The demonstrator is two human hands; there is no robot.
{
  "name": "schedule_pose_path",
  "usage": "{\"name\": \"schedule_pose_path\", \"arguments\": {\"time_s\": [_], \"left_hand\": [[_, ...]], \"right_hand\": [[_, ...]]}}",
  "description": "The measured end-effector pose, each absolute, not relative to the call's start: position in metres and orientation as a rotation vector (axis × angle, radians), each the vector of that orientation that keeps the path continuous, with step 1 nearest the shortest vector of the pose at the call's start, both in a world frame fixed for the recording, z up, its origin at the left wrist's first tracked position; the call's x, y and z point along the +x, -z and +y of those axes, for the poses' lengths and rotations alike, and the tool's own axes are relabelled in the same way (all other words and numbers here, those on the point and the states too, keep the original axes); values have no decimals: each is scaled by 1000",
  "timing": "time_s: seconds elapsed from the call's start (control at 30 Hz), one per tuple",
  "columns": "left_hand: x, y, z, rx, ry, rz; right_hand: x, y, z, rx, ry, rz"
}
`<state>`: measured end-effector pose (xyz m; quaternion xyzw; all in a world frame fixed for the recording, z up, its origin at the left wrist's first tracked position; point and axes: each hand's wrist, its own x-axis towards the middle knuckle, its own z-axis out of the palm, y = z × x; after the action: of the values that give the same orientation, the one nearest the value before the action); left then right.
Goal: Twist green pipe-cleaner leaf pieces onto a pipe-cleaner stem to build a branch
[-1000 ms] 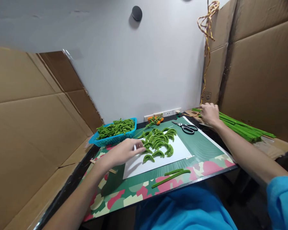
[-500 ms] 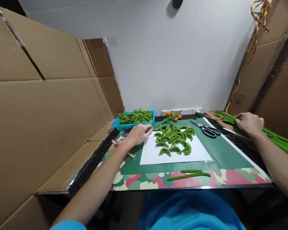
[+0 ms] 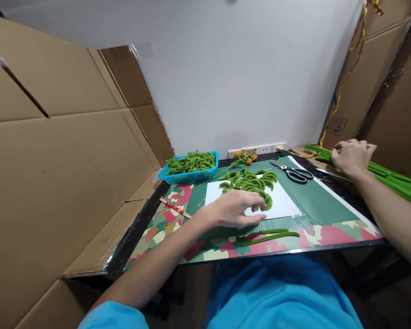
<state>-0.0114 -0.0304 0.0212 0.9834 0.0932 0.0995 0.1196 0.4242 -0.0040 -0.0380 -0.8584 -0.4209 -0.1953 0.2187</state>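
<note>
My left hand [image 3: 239,208] is over the near part of a white paper sheet [image 3: 286,201], its fingers apart and nothing held. Curled green fuzzy pieces [image 3: 253,183] lie on the sheet, some hidden behind this hand. Two straight green fuzzy stems [image 3: 272,237] rest near the table's front edge, just right of the hand. At the right, my right hand [image 3: 352,157] is at a bundle of long green stems [image 3: 393,180]; its fingers are bent, and whether they grip a stem cannot be made out.
A blue basket [image 3: 192,176] of green pieces stands at the back left. Behind the paper are orange flowers [image 3: 248,157] and black-handled scissors [image 3: 294,173]. A red stick [image 3: 174,208] lies at the left. Cardboard walls [image 3: 71,151] flank the table.
My left hand has moved right and nearer, from the paper's left edge to over its near part, and its fingers have spread. My right hand remains at the bundle. The view has shifted slightly.
</note>
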Motion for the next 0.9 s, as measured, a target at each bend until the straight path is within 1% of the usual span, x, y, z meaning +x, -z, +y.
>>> {"name": "schedule_pose_path", "arguments": {"time_s": [0.17,0.27,0.4,0.47,0.53,0.6,0.67,0.77,0.9], "left_hand": [[15,-24,-44,2956,48,138],[23,-22,-46,2977,99,112],[28,-16,-46,3016,75,127],[27,-12,-44,2954,-11,181],[24,-9,-39,2757,-217,285],[21,-7,-32,2387,-468,404],[17,-7,-21,1980,-640,479],[11,-9,-4,1676,-767,518],[7,-8,8,1615,-802,563]], "right_hand": [[416,39,1,-2123,534,-1261],[414,40,6,-2009,522,-1298],[409,33,12,-1848,506,-1379],[397,22,14,-1715,495,-1439],[375,7,13,-1510,430,-1543],[345,-9,6,-1257,276,-1731],[312,-22,-4,-1045,162,-1926],[271,-28,-20,-870,86,-2121],[249,-11,-27,-808,140,-2129]]}}
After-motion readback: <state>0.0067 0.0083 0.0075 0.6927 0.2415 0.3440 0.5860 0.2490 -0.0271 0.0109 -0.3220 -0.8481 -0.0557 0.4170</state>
